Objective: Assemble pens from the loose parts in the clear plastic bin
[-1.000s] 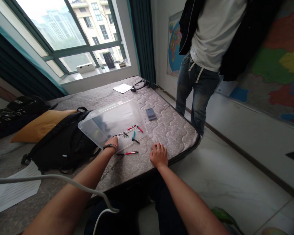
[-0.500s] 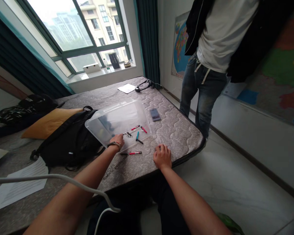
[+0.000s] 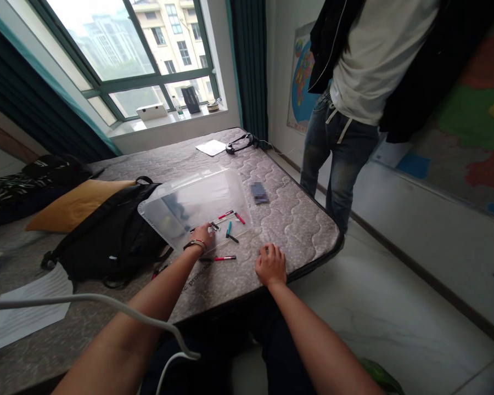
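My left hand (image 3: 204, 236) reaches over the near edge of a clear plastic bin (image 3: 181, 200) lying on the mattress. Its fingertips are at small dark and silver items (image 3: 214, 225); whether they grip one is too small to tell. Red pens (image 3: 239, 218), a teal pen (image 3: 229, 228) and a black piece (image 3: 233, 238) lie just to the right. Nearer me is a red and black pen (image 3: 225, 258). My right hand (image 3: 271, 264) rests on the mattress near its front edge, fingers curled, with nothing visible in it.
A black backpack (image 3: 107, 236) and yellow cushion (image 3: 76, 206) lie left. Beyond the bin are a white sheet (image 3: 211, 147) and black headset (image 3: 239, 144). A blurred dark phone-like object (image 3: 259, 193) lies right. A person (image 3: 341, 137) stands beyond the mattress's right edge. A white cable (image 3: 107, 299) crosses low left.
My left hand has moved slightly right and up, onto the small items. A dark and red item now shows beside my left forearm. My right hand stays in place; the view has shifted slightly.
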`<state>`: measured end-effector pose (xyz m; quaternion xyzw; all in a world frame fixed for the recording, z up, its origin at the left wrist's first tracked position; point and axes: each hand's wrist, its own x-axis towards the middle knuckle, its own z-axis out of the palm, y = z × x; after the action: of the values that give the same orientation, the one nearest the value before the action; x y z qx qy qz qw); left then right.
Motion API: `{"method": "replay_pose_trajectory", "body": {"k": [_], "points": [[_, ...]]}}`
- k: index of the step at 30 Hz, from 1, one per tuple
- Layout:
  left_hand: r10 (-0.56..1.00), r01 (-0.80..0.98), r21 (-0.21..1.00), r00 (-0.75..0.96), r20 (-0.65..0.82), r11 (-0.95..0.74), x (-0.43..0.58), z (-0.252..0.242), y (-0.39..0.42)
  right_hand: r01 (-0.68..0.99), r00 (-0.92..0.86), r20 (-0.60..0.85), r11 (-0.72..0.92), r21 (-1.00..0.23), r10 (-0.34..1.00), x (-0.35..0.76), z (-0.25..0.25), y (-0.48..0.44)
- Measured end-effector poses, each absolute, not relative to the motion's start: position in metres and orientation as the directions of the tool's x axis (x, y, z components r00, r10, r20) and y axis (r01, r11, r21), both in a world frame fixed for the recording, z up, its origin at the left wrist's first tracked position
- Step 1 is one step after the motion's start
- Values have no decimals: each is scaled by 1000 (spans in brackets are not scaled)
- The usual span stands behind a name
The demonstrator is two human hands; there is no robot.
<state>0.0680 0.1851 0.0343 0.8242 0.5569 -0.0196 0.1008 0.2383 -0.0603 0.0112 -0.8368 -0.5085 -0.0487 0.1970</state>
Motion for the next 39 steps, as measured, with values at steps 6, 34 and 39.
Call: {"method": "replay_pose_trajectory", "body": {"k": [6, 34, 39], "points": [[918, 920, 175, 374, -133, -350, 70, 23, 191, 871, 478, 281, -407, -277, 832, 238, 8, -60], [901, 903, 171, 416, -118, -395, 62, 39, 195, 871, 481, 292, -413, -265, 827, 237, 10, -60], [903, 906, 168, 410, -128, -387, 70, 43, 203, 870, 484, 313, -414, -267, 817, 238, 6, -59]]}}
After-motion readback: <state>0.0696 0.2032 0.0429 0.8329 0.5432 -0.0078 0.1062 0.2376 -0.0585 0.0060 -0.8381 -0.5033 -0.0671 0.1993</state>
